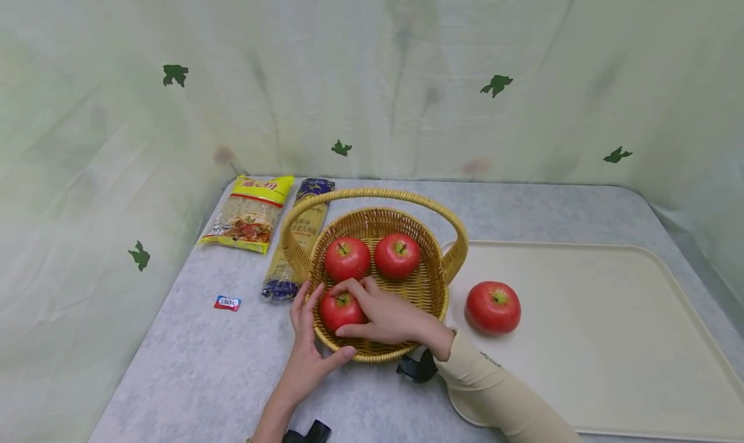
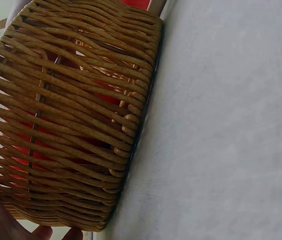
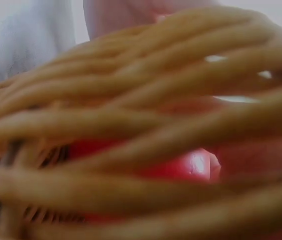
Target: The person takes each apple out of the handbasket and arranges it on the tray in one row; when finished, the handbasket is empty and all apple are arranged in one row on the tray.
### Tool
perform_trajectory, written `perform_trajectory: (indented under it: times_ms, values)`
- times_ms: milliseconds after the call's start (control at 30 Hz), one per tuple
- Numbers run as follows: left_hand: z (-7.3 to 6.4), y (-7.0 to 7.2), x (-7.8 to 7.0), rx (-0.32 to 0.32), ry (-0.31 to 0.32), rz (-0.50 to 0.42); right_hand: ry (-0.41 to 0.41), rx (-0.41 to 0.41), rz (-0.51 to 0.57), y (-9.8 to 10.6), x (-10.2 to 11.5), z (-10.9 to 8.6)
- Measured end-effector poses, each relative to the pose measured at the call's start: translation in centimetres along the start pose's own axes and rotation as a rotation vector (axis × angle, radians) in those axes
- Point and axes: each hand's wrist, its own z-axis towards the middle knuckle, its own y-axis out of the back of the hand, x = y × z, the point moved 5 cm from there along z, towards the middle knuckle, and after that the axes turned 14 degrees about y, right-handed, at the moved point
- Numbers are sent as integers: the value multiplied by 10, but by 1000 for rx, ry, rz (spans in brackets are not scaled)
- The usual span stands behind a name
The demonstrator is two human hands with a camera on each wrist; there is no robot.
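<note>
A round wicker basket [image 1: 372,358] with an arched handle stands on the table, with two red apples [image 1: 347,259] side by side at its far side. My right hand [image 1: 386,315] reaches in over the near right rim. Its fingers and thumb grip a third apple [image 1: 340,311] at the basket's near left. Against the basket's left side rests my left hand [image 1: 308,359], its fingers extended and spread, the thumb at the near rim. The left wrist view shows the woven wall [image 2: 71,115] close up; in the right wrist view blurred wicker strands [image 3: 131,125] cover most of the apple.
Another apple [image 1: 493,308] sits on the large cream tray [image 1: 587,339] to the right. A yellow-edged pasta bag [image 1: 250,214] and a spaghetti pack [image 1: 308,226] lie left of the basket. A small red-and-blue wrapped piece [image 1: 227,303] lies nearer. A leaf-patterned curtain [image 1: 372,75] hangs behind.
</note>
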Motion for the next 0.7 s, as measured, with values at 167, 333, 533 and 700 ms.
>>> perform_trajectory:
  times_ms: [167, 333, 533, 700]
  values:
    - [0, -2, -1, 3, -7, 4, 12, -12, -22, 4, 1, -4]
    - [-4, -2, -19, -3, -13, -13, -20, -33, -36, 10, -3, -10]
    - [-10, -1, -36, -14, -20, -22, -45, -39, -20, 12, -8, -13]
    - [-9, 0, -35, -17, -29, -25, -55, -42, -11, 11, -10, -12]
